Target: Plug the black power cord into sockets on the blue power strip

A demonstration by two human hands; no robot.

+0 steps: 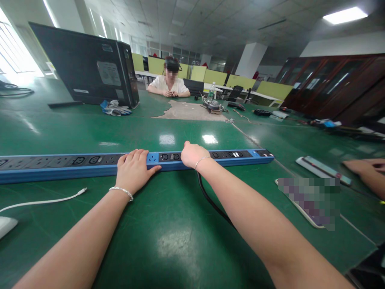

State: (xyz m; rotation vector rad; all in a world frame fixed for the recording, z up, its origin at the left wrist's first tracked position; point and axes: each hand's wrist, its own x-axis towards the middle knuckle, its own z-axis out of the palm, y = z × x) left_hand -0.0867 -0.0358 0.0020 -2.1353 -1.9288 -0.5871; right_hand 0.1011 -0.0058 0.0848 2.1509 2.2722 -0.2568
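A long blue power strip [168, 165] with black socket panels lies across the green tabletop. My left hand [134, 168] grips it from above, with the fingers over its top and the thumb along the near side. To the right, my right hand [194, 154] is closed in a fist over the sockets. A black power cord [207, 196] comes out from under that fist and runs back beneath my forearm. The fingers hide the plug end of the cord, so how far it sits in a socket does not show.
A white cable [57, 200] lies at the left. At the right are a phone [300, 206], a smaller power strip [323, 169] and another person's hand [365, 168]. Farther back stand a black computer tower [87, 68], gloves [116, 108] and a seated person [168, 86].
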